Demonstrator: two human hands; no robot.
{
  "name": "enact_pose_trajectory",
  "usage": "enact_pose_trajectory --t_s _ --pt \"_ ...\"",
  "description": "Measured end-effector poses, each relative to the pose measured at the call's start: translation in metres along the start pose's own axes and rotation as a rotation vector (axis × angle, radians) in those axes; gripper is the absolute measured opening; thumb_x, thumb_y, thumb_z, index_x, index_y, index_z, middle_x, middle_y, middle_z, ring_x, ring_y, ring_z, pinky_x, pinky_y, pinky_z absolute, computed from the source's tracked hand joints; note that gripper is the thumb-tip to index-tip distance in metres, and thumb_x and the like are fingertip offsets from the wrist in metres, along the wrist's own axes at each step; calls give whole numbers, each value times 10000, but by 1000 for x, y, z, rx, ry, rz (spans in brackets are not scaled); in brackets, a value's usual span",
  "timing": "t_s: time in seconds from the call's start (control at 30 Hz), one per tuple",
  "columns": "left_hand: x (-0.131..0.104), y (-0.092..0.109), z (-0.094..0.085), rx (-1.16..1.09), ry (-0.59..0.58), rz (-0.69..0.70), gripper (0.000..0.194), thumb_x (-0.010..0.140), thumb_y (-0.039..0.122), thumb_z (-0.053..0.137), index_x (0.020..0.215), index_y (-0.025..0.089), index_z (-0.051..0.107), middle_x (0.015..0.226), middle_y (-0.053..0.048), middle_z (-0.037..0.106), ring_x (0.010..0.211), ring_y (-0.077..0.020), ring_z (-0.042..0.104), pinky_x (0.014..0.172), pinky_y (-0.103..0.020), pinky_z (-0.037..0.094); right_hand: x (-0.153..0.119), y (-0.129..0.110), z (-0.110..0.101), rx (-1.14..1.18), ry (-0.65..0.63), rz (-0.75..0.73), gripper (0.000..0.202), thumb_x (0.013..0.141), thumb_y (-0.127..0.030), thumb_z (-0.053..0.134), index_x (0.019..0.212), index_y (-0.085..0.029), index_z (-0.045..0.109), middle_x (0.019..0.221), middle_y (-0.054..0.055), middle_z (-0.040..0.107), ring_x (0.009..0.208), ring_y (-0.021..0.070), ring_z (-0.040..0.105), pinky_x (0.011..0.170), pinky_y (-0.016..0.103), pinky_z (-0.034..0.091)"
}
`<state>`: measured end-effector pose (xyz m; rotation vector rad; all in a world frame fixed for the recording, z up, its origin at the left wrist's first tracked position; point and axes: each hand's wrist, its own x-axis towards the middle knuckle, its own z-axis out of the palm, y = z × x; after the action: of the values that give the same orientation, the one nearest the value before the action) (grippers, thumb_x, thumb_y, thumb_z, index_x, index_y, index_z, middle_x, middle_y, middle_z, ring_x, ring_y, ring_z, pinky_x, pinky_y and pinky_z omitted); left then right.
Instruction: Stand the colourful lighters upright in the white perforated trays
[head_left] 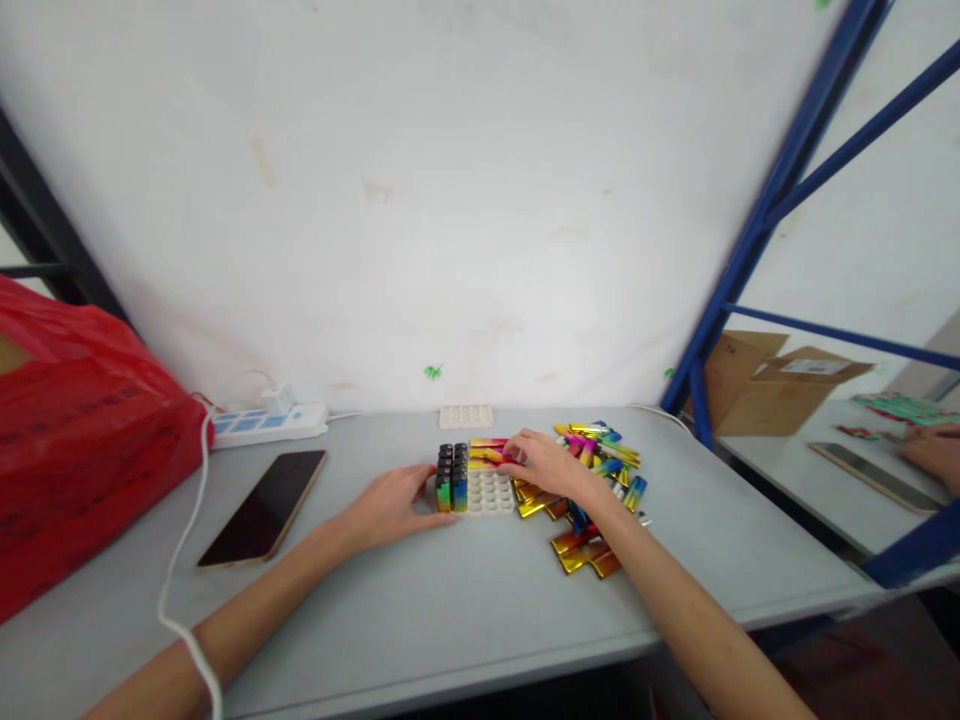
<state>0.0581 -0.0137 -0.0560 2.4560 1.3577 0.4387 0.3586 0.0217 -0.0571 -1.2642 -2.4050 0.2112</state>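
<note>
Head view: black-topped metallic lighters [452,480] stand at the left of a cream, round-holed tray [491,494] on the grey worktop [420,610]. The left hand [391,507], fingers parted, borders them, where light bracing suits neat rows; whether the right hand [546,463] grips glossy red-yellow pieces [484,443] is unclear.

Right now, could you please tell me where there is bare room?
The table is bare between the nearer tray and the front edge, and from the shiny pile toward the blue post. It is crowded at that tray, between the left hand and right hand.
</note>
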Motion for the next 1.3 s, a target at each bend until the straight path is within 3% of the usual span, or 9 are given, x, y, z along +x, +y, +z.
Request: enact_pose_trajectory --t_s 0.1,0.2,0.4,0.5,0.6,0.77,0.97,1.13,1.3 --pt "0 0 0 -1 -4 5 550 820 712 679 1051 213 690 995 -65 757 850 -267 681 739 -338 493 1 0 2 24 -55 -25 212 1024 -335 662 1104 -146 715 1081 128 741 1022 246 681 940 368 501" --pt "0 -2 0 16 -7 7 559 832 715 667 1059 205 680 991 -66 752 850 -259 676 735 -329 485 4 2 0 105 54 -62 195 1060 -270 576 1123 -148 714 1117 132 749 1060 238 675 968 363 484" --pt "1 0 0 33 -23 -7 571 831 733 663 1033 199 670 944 -54 728 816 -246 651 709 -326 467 9 6 -11 423 294 90 339 977 -469 667 1169 -197 732 736 -21 638 644 157 541 656 277 414" --pt "1 1 -1 12 -16 -1 531 825 695 692 1010 198 672 927 -63 724 797 -242 644 707 -328 465 12 7 -8 645 359 137 408 893 -588 717 932 -181 716 669 -41 544 631 142 487 623 265 392" --pt "1 -1 -1 7 -14 1 521 819 691 700 996 202 672 924 -72 725 793 -246 642 699 -332 465 15 3 -3 855 325 197 536 911 -717 603 774 -199 608 677 -24 554 650 146 521 630 266 437" --pt "1 -2 0 26 -21 -10 576 817 739 675 1033 205 665 931 -58 724 811 -249 649 713 -335 475 13 -13 2 1196 173 171 497 922 -730 586 930 -234 555 649 -72 499 542 115 481 567 248 453" --pt "1 0 0 14 -6 4 558 816 727 676 1032 213 676 922 -46 727 805 -247 655 712 -326 478 13 -32 3 1205 116 332 620 888 -815 513 693 -231 440 569 -95 265 462 73 193 443 215 149" --pt "1 0 -1 49 -17 -10 574 823 740 659 1026 203 673 917 -52 720 804 -251 655 707 -322 475 13 -45 9 1122 214 477 545 965 -599 424 565 -265 265 503 -74 206 448 84 150 434 247 142" --pt "1 -1 1 11 -1 5 560 819 717 676 1054 208 680 969 -65 745 831 -256 664 730 -325 485 13 -42 13 990 254 428 535 988 -580 389 568 -250 369 473 -50 308 442 110 273 447 248 232"
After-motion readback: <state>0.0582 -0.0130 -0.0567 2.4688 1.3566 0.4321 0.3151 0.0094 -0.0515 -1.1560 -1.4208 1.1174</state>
